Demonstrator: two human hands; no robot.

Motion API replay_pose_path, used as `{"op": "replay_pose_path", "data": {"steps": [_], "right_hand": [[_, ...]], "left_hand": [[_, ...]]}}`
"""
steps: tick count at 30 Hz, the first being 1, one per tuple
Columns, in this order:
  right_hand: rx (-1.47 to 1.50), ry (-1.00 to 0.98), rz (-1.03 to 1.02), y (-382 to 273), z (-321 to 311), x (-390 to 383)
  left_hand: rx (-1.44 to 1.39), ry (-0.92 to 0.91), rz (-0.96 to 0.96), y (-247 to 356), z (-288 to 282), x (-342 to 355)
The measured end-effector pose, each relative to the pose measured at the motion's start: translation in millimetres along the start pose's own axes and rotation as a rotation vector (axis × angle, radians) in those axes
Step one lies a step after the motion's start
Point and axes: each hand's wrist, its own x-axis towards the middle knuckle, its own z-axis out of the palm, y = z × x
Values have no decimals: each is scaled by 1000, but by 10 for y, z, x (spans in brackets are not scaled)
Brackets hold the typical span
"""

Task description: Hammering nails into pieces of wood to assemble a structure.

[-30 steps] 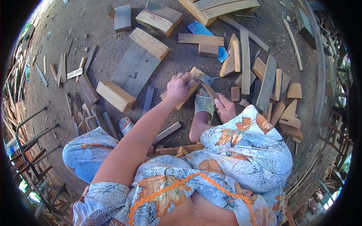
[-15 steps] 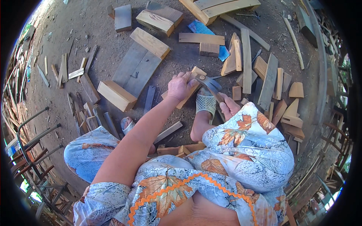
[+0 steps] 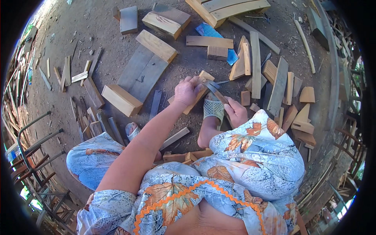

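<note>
My left hand (image 3: 187, 91) is closed over a pale wooden block (image 3: 192, 102) that lies at a slant on the ground in front of my feet. Its fingertips sit at the block's upper end; whether they also pinch something small is hidden. In my right hand (image 3: 236, 112) is a hammer (image 3: 220, 96), gripped by its wooden handle. The dark metal head is at the block's upper end, just right of my left fingers. Below the hammer, my right foot stands in a pale green perforated clog (image 3: 213, 109).
A nailed wooden frame (image 3: 141, 74) of grey boards and pale blocks lies at the left. Planks and offcuts (image 3: 279, 86) crowd the right. Beyond my hands, a board (image 3: 209, 41) rests over a blue sheet (image 3: 206, 29). Metal chair frames (image 3: 35, 152) stand at far left.
The hammer head has come down and turned toward the block, showing more of its handle. My right hand has shifted slightly with it; my left hand stays on the block.
</note>
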Motion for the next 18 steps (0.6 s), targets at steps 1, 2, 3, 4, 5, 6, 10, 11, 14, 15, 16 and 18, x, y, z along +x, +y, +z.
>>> {"op": "replay_pose_path", "data": {"steps": [1,2,3,4,5,6,10,11,14,15,16,18], "right_hand": [[3,21,-7,-3,-2,1],[27,4,-20,-1,1,-8],[85,59,-61,5,1,-13],[169,92,-142,12,19,-15],[139,56,-61,19,26,-22],[63,59,-3,29,51,-8],[29,61,-38,29,31,19],[62,48,-42,14,1,13],[213,-27,135,-45,-105,-17],[291,-31,180,-63,-114,-21],[309,-13,183,-72,-115,-11],[244,31,149,-80,-95,-4]], "left_hand": [[2,14,9,-8,-5,-6],[0,13,18,-8,-2,-5],[-1,16,21,-7,1,-11],[-10,2,21,-4,5,-15],[1,9,18,-2,7,-15],[12,22,15,2,6,-9],[15,2,1,19,-30,10],[20,-41,-14,24,-44,4],[22,-69,-18,51,-73,9],[26,-53,-4,59,-83,7],[28,-54,-4,67,-94,-5],[112,-79,33,76,-117,-33]]}}
